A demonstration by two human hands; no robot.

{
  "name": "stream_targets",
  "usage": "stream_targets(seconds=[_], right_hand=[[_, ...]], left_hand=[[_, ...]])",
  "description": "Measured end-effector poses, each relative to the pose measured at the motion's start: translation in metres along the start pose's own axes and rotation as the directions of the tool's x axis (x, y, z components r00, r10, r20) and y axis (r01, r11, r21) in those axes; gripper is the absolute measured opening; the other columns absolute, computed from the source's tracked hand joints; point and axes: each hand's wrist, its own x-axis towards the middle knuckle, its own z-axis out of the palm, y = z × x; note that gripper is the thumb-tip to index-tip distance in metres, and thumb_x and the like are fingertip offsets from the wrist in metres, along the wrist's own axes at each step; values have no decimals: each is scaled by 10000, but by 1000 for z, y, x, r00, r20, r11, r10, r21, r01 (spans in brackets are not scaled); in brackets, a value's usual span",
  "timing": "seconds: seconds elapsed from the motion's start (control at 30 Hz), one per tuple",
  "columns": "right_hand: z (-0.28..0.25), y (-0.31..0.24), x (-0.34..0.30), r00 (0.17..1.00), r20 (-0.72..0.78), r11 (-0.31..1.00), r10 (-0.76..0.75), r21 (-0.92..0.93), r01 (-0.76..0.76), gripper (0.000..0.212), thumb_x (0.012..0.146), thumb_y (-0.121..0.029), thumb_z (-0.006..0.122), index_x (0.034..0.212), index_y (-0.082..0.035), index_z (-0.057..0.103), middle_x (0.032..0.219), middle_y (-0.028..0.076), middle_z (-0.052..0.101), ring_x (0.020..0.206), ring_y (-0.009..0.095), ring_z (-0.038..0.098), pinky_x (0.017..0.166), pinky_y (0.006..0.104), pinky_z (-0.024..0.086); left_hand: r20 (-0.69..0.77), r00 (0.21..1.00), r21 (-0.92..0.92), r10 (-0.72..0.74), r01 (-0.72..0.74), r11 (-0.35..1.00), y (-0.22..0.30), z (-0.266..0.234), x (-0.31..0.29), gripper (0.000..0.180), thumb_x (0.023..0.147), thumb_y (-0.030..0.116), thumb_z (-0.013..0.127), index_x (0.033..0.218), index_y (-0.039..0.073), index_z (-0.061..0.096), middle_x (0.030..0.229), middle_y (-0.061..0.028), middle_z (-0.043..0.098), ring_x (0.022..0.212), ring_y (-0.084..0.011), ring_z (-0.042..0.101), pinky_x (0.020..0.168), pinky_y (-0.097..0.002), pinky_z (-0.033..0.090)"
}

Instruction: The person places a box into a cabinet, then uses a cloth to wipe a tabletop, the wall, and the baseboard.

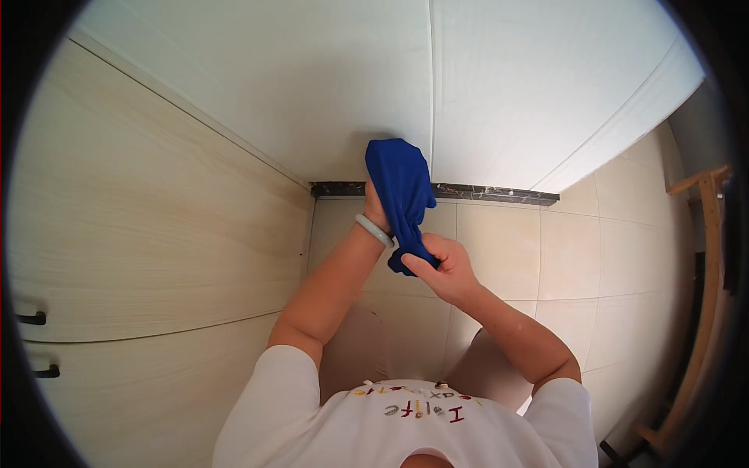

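A dark blue cloth (399, 175) is draped over my left hand (375, 204), with its upper part in front of the white panelled surface. Only the wrist side of that hand shows, below a pale bangle-like band (374, 231); its fingers are hidden under the fabric. Lower down and to the right, my right hand (451, 271) is closed on the gathered, twisted lower end of the same cloth. The fabric runs in folds between the two hands. Whether the cloth touches the white surface I cannot tell.
White panels (507, 93) with a vertical seam rise ahead, above a dark marbled baseboard strip (499, 195). Pale wood-grain cabinet fronts (156, 203) with black handles (35, 318) stand at left. A wooden frame (710, 234) is at right, beside the tiled floor (573, 249).
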Motion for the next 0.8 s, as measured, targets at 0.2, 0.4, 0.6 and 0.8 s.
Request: stream_targets(seconds=[0.2,0.4,0.6,0.8], right_hand=[[1,38,1,941,35,873,336,363,-325,417,959,-425,539,889,-27,641,763,24,573,651,100,562,567,247,469],[-2,36,13,753,141,530,642,628,-569,619,944,-611,393,1054,-34,590,880,93,642,725,209,655,588,320,517],[0,73,17,719,203,453,665,656,-604,404,972,-393,429,1126,-42,556,918,100,643,752,241,659,634,368,542],[-3,76,18,672,277,465,687,543,-699,293,969,-283,479,1144,-67,570,886,51,637,689,161,624,560,288,499]], left_hand=[[-74,997,-92,-16,10,996,1,0,1,570,975,521,334,1346,106,457,1339,-87,513,1211,-256,504,1032,-393,410],[-95,988,104,118,-108,989,-8,41,-22,585,978,491,355,1367,62,435,1349,-108,503,1230,-266,489,1060,-389,383],[512,755,859,409,-454,-238,3,-15,-9,454,927,254,551,1309,18,482,1310,-163,525,1205,-289,497,1044,-381,381],[695,520,689,496,-285,-667,59,-13,25,327,816,140,620,1099,-23,634,1141,-209,629,1047,-349,596,981,-424,438]])
